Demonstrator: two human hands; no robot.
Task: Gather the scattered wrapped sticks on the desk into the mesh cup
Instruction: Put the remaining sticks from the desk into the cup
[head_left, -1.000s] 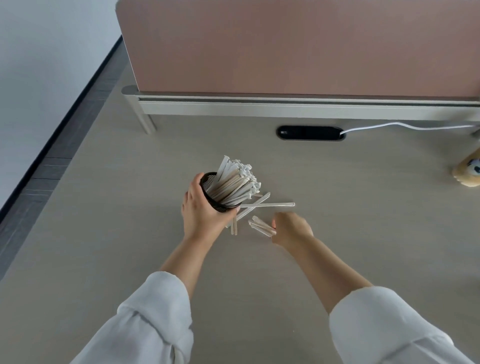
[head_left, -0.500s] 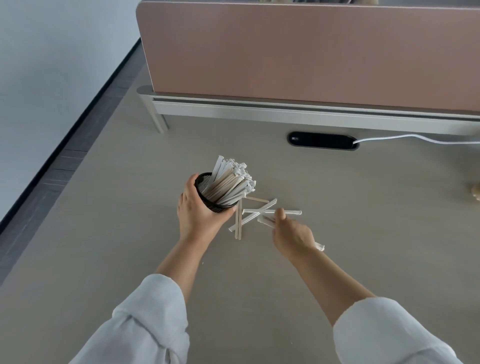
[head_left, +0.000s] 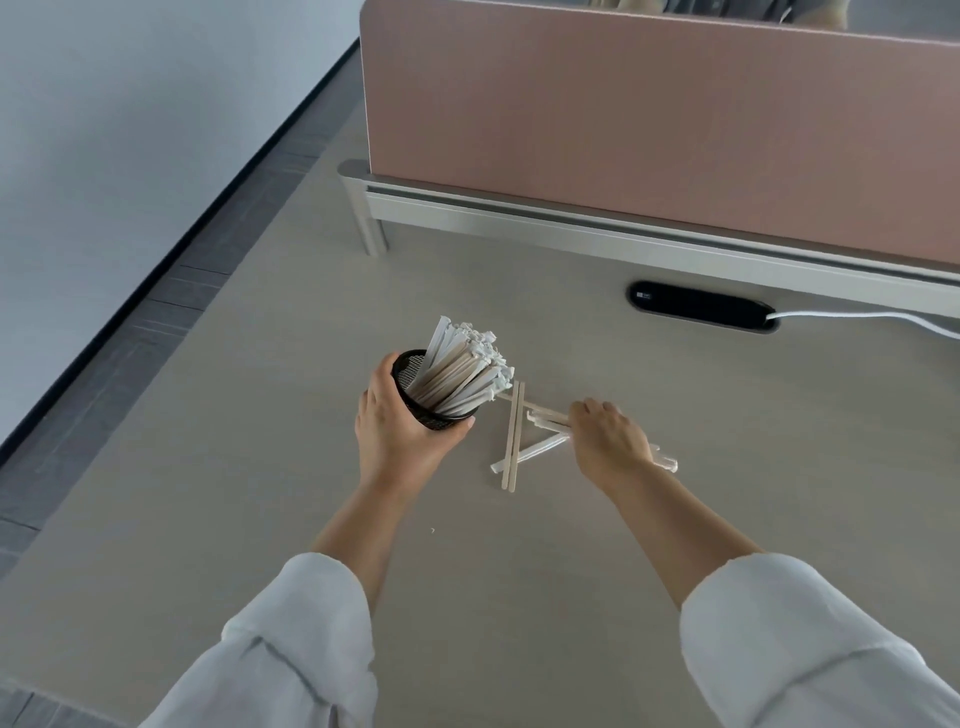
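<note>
1. While the left hand (head_left: 402, 434) is wrapped around the black mesh cup (head_left: 434, 392), the cup leans to the right, toward the right hand; the thumb lies near its lower edge and the other fingers go around its far side.
2. One thick bundle of wrapped sticks (head_left: 460, 369) stands in the cup and fans out over its rim to the upper right. They are too many and too close together to count.
3. Between the two hands, on the desk (head_left: 260, 467), lies a small heap of loose sticks (head_left: 519, 441). I can count about five or six: two lie side by side, running from just beside the cup toward the person, one white stick crosses under them at a slant, and two or three more lie close to the right hand. Where they overlap the exact number is not clear.
4. The right hand (head_left: 610, 441) lies palm down over the right end of this heap, its fingertips touching the sticks nearest to it. At least one stick shows from under the hand on its right side (head_left: 665, 460). I cannot tell if the fingers are closed on any stick or only lie on them.
5. Both arms wear white sleeves (head_left: 291, 639), pushed up to the forearm.
6. Beyond the right hand there are one black oval cable port (head_left: 696, 304) with one white cable (head_left: 857, 316), and one pink divider panel (head_left: 649, 114) on a grey metal frame.
</note>
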